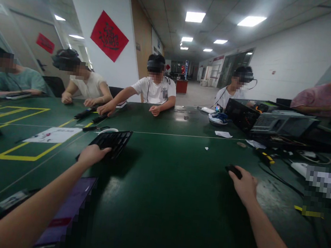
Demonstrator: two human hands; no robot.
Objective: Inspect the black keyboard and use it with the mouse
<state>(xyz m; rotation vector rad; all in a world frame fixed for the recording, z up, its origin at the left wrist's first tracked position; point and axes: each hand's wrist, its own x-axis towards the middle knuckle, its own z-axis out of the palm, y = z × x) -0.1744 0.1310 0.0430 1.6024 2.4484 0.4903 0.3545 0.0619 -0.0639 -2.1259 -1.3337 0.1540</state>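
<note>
My left hand [94, 155] grips the near edge of a black keyboard [118, 141], thumb on top. The keyboard is tilted, its right end raised above the green table [162, 203], with a shadow under it. At the right, my right hand [245, 185] is closed round a small black computer mouse [234, 171]; its far end pokes out past the fingers. Most of the mouse is hidden by the hand. Below my left forearm lies a flat purple-faced panel [71, 205], partly covered by the arm.
An open black computer case [244, 117] stands at the back right, with cables and a white power strip [300, 169] nearer. A white sheet [52, 134] lies by yellow tape at the left. A person opposite reaches a hand [107, 108] toward black objects; others sit around.
</note>
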